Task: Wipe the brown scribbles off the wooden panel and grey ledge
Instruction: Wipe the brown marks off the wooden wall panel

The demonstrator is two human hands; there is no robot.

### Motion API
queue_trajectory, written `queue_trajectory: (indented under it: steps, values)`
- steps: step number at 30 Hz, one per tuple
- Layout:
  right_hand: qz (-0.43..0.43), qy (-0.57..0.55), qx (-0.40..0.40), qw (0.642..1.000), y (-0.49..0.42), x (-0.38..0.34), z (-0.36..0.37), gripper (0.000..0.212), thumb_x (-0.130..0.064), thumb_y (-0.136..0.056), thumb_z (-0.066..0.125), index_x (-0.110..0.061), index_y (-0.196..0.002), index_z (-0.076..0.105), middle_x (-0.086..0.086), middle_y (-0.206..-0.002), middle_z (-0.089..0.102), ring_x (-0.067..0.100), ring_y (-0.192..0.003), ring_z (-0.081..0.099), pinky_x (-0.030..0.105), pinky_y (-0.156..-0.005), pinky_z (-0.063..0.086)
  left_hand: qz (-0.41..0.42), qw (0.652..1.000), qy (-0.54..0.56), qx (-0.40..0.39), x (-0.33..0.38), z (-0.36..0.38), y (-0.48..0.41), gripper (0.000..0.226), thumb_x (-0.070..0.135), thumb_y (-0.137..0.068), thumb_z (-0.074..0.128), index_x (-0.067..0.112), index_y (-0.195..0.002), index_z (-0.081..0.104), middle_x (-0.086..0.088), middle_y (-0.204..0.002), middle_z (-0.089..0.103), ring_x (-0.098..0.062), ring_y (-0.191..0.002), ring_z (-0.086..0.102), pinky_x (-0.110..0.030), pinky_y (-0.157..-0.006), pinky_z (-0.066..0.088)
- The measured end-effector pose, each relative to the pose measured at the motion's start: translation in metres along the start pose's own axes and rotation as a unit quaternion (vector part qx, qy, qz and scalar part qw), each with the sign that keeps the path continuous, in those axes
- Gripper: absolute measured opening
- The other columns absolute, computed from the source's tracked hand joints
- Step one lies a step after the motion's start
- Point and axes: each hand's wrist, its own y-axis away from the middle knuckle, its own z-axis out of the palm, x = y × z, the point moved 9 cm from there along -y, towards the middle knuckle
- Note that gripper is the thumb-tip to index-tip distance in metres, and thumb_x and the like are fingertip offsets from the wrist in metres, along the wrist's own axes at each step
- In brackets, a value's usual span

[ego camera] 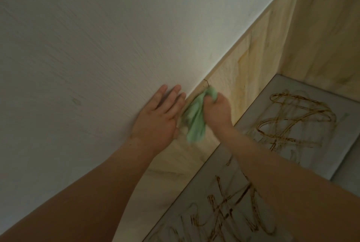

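Head view, from my remote station: the right hand (218, 111) presses a bunched green cloth (194, 119) against the wood panel (253, 70), just below the panel's top edge, fingers curled tight round the fabric. The cloth is soft and crumpled, and a loose tail hangs down past the wrist. The left hand (155, 117) lies flat on the white wall (97, 37) beside it, fingers straight and slightly apart, fingertips near the seam where wall meets panel. The panel is pale, smooth timber with faint grain and hazy yellow-brown smears to the right of the cloth. Below it runs the grey ledge (303, 89), flat and matte, with a straight edge against the wood. Thick brown scribbles (298, 117) cover it: looping ovals and crossed strokes to the right of the right forearm, and more jagged lines at the bottom of the frame. I see a fine, brushed texture on the wall.
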Motion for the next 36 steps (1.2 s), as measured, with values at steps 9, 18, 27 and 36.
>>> queue_trajectory:
  steps: [9,18,27,36]
  values:
    - [0.02,-0.006,-0.036,0.999,0.014,0.014,0.023,0.024,-0.018,-0.1,0.05,-0.017,-0.076,0.054,-0.003,-0.073,0.058,0.007,-0.062,0.052,0.018,-0.056,0.04,0.021,0.999,0.002,-0.043,0.001,0.009,0.0,0.073,0.052,-0.106,0.026,0.003,-0.158,0.013,-0.012,-0.171,0.018,-0.039,-0.159,0.001,-0.058,-0.122,-0.019]
    - [0.127,0.039,-0.051,0.99,-0.003,0.036,-0.011,0.025,-0.036,-0.102,0.049,-0.015,-0.101,0.063,0.007,-0.098,0.068,0.032,-0.096,0.067,0.049,-0.089,0.058,0.009,0.989,0.025,-0.145,-0.001,0.001,-0.003,0.066,0.035,-0.105,0.03,0.009,-0.163,0.018,-0.008,-0.173,0.005,-0.033,-0.158,-0.013,-0.055,-0.122,-0.019]
    - [0.167,-0.092,-0.081,0.978,0.033,0.05,-0.096,0.027,-0.039,-0.097,0.052,-0.016,-0.102,0.064,0.01,-0.092,0.062,0.027,-0.085,0.061,0.043,-0.073,0.051,0.019,0.991,0.127,0.028,0.028,-0.051,-0.033,0.05,0.029,-0.082,0.037,0.003,-0.105,0.073,-0.024,-0.13,0.064,-0.042,-0.137,0.049,-0.06,-0.123,0.019]
    - [0.183,-0.144,-0.066,0.97,-0.054,0.096,-0.128,0.025,-0.036,-0.105,0.052,-0.031,-0.129,0.049,0.006,-0.116,0.064,0.027,-0.104,0.065,0.051,-0.094,0.057,-0.011,0.996,0.056,0.065,0.022,-0.052,-0.206,0.06,0.024,-0.097,0.04,-0.003,-0.15,0.045,-0.023,-0.162,0.036,-0.039,-0.155,0.023,-0.058,-0.127,0.01]
